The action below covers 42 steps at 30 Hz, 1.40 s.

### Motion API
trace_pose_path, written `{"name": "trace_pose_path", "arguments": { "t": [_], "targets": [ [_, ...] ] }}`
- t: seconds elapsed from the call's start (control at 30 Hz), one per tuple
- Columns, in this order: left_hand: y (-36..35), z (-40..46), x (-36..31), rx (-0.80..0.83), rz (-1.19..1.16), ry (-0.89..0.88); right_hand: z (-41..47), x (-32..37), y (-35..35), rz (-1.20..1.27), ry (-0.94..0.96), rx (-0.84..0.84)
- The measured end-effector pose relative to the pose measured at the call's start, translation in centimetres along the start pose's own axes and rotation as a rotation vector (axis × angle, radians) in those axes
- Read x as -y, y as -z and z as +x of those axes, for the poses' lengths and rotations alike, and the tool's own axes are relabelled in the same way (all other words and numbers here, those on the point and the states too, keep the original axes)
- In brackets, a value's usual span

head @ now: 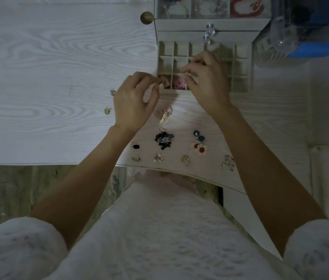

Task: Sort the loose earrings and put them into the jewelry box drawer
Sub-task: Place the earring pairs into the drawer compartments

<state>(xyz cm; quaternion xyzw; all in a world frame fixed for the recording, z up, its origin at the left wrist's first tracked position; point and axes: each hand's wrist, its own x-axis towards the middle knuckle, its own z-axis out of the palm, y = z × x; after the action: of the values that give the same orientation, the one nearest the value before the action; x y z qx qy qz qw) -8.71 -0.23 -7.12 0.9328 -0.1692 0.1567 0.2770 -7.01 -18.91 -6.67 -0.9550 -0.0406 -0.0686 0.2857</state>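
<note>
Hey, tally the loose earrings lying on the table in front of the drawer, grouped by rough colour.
Gold or cream: 7
Dark, black or patterned: 2
Blue round: 2
White flower with red centre: 2
Pinkish: 2
Total: about 15; some are small and dim, so counts are approximate.

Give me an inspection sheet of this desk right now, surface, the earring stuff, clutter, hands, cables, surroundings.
Surface: pale wood-grain table, dimly lit.
Job's things: white drawer pulled out, divided into small compartments; pink earrings lie in a near compartment. Loose earrings on the table near the person: flower earrings, dark earrings, small gold pieces off to the left.
Clutter: round brass knob beside the jewelry box; clear container at the far right.
Hands: left hand pinches a small earring at the drawer's edge; right hand pinches something small over the drawer.
Cables: nothing seen.
Surroundings: blue object at top right; floor below the table edge.
</note>
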Motion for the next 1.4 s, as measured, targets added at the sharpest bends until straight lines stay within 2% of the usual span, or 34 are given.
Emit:
{"name": "trace_pose_path", "arguments": {
  "t": [0.1, 0.2, 0.3, 0.43, 0.57, 0.7, 0.83, 1.07, 1.27, 1.4],
  "targets": [
    [0.7, -2.4, 0.5, 0.137, -0.025, -0.024, -2.5, 0.9, -0.4, 0.071, 0.104, 0.153],
    [0.3, -3.5, 1.0, 0.301, 0.04, -0.015, -4.2, 1.9, -1.8, -0.016, 0.146, 0.371],
    [-0.2, -3.4, 0.8, 0.399, 0.053, 0.066, -4.7, 2.5, -3.0, -0.095, 0.097, 0.416],
    [-1.0, -3.0, 0.4, 0.442, -0.013, 0.171, -4.9, 2.6, -3.7, -0.108, 0.001, 0.395],
    [-1.6, -2.9, 0.5, 0.474, -0.018, 0.199, -5.4, 1.9, -3.5, -0.149, -0.026, 0.359],
    [-1.7, -2.9, 0.5, 0.463, -0.031, 0.217, -6.2, 0.9, -3.3, -0.138, -0.055, 0.253],
    [-1.5, -2.9, 0.1, 0.441, -0.114, 0.225, -6.5, -0.1, -2.7, 0.056, -0.115, 0.181],
    [-2.1, 1.5, -3.5, 0.332, -0.439, 0.275, -4.7, -1.3, 0.5, 0.363, -0.31, -0.002],
    [-5.2, 4.3, -4.4, 0.373, -0.449, 0.311, -3.2, -2.6, 1.4, 0.417, -0.413, -0.111],
    [-6.5, 4.9, -3.8, 0.408, -0.295, 0.231, -2.2, -2.9, 1.4, 0.435, -0.419, -0.122]
  ]
}}
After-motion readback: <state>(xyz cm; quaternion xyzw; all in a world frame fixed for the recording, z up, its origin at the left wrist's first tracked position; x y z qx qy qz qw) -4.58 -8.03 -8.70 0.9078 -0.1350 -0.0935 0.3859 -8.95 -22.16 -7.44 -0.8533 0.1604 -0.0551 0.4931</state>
